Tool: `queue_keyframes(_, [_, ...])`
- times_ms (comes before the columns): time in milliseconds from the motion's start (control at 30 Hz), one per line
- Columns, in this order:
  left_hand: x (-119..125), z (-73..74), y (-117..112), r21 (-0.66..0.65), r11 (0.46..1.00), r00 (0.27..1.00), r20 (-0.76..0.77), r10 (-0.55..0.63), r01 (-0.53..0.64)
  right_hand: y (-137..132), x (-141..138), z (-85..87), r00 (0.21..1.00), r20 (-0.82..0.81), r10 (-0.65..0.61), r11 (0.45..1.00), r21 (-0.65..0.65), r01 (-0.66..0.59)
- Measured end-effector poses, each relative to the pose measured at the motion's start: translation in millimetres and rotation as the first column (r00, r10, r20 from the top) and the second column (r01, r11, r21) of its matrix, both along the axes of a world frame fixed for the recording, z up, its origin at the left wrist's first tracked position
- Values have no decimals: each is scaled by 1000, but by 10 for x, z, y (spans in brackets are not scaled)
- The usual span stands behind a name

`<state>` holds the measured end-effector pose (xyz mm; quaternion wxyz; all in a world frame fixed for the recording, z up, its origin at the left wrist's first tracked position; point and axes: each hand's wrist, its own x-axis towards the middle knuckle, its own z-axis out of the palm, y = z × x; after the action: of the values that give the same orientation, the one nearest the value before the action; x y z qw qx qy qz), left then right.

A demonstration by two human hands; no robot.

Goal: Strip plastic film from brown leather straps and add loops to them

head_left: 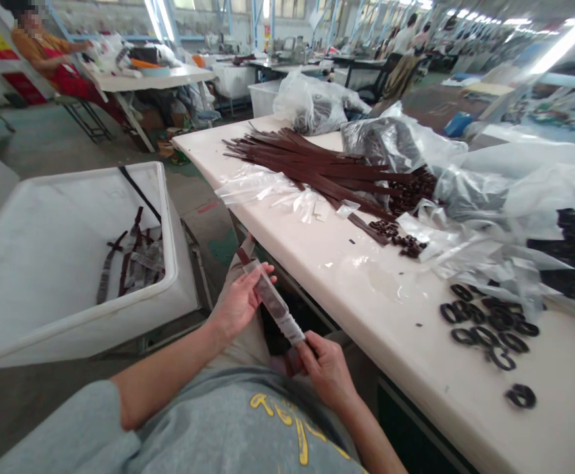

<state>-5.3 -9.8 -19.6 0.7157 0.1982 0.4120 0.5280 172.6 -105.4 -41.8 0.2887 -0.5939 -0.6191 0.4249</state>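
Observation:
Above my lap, both hands hold a dark brown strap in a narrow clear plastic sleeve. My left hand is closed around its upper part, where the strap's brown end sticks out of the sleeve. Fingers of my right hand pinch the lower end, where the plastic is bunched up. Another brown end shows below, beside my right hand. On the table lie a pile of long brown straps, small brown loops and loose clear sleeves.
A white table runs along my right. Black rings and plastic bags lie on it. At my left stands a white bin with several sleeved straps inside. A person sits at another table in the back left.

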Motion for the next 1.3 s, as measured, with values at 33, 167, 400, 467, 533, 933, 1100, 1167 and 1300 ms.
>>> queue_keyframes(33, [-8,1,43,-5,1000,1000,-3,11,-11,-18,9,-8,1000,0,4,1000,1,-4])
queue_keyframes(167, [122,-103,-126,-134,972,981,-5,-193,191,-43,14,-38,1000,-4,-25,1000,4,25])
queue_keyframes(400, [162,-55,-189,-59,977,973,-98,-209,204,-184,164,-55,999,-1,-37,999,-10,37])
queue_keyframes(467, [101,-14,-44,-32,981,962,-194,-193,191,-249,226,-41,998,1,-62,998,-23,62])
queue_keyframes(533, [56,-1,48,-31,963,907,-330,-263,268,-308,301,-8,997,-24,-69,996,-61,67])
queue_keyframes(933, [347,4,-167,-45,884,766,-480,-427,465,-302,477,148,953,-297,-60,970,-241,-14])
queue_keyframes(1100, [336,30,-75,5,928,808,-495,-321,372,-521,626,62,939,-323,-120,938,-346,1])
queue_keyframes(1167, [316,40,-37,-4,937,814,-493,-306,350,-686,746,-7,928,-339,-156,921,-388,13])
queue_keyframes(1300, [337,18,-48,-40,934,815,-476,-329,354,-972,975,-140,925,-322,-201,897,-441,41])
